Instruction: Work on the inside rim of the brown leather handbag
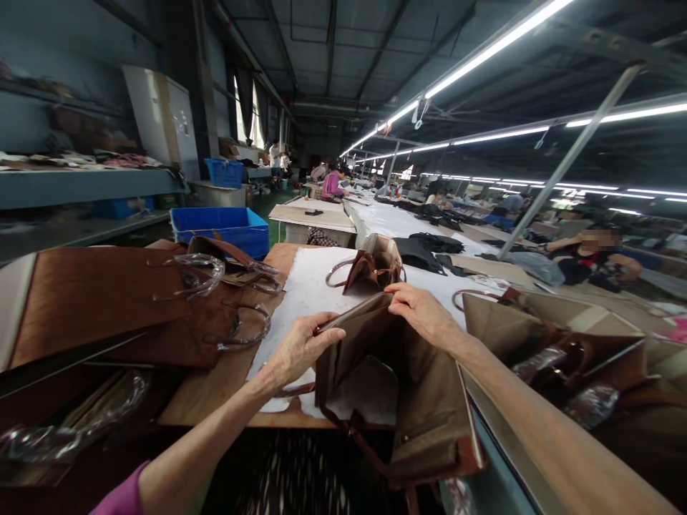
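A brown handbag (429, 408) with a tan lining hangs gaping towards me over the front edge of the table. My left hand (308, 347) pinches the far rim of its opening at the left, thumb on the near side. Further right on that rim, my right hand (418, 307) grips the edge with bent fingers. A zip shows in the lining. Behind the rim stands a smaller-looking brown bag (370, 268) with a looped handle, apart from my fingers. The outer face of the held bag is mostly hidden.
Brown bags with plastic-wrapped handles (101, 307) are piled at the left. More open bags (558, 343) stand at the right. White paper (300, 286) covers part of the table. A blue crate (220, 229) is beyond the pile. Black pieces (424, 250) lie further back. Co-workers sit at other tables.
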Available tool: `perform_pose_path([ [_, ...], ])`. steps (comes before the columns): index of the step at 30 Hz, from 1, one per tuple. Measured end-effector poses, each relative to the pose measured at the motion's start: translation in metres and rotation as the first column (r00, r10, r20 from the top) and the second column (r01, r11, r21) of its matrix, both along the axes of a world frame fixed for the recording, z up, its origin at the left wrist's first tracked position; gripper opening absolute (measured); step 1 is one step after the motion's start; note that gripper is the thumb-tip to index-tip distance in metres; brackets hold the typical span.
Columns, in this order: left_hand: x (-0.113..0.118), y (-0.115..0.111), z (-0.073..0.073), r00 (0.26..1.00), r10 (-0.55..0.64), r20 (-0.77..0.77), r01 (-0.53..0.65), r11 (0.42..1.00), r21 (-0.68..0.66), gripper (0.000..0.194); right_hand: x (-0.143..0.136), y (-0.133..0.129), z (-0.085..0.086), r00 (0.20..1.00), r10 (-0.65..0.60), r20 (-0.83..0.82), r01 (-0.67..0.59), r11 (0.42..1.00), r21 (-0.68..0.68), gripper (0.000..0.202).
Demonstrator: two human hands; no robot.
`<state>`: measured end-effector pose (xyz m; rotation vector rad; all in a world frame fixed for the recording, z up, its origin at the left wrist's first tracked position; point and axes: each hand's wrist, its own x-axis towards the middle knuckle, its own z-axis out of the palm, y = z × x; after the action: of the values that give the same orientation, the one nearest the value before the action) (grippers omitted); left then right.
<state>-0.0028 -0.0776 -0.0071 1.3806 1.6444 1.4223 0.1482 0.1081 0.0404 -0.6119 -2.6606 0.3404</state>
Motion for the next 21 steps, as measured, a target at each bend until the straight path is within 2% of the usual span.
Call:
perform_pose_path([
  [8, -0.001, 0.004, -0.001, 0.994, 0.084, -0.064, -0.085, 0.996, -0.018, 0.036, -0.012, 0.002, -0.006, 0.994, -0.106, -0.036, 0.108, 0.992, 0.059, 0.014],
  [21, 0.004, 0.007, 0.002, 0.991, 0.126, -0.055, -0.128, 0.991, -0.033, 0.034, -0.020, 0.007, -0.006, 0.989, -0.147, -0.010, 0.147, 0.983, 0.114, 0.012],
])
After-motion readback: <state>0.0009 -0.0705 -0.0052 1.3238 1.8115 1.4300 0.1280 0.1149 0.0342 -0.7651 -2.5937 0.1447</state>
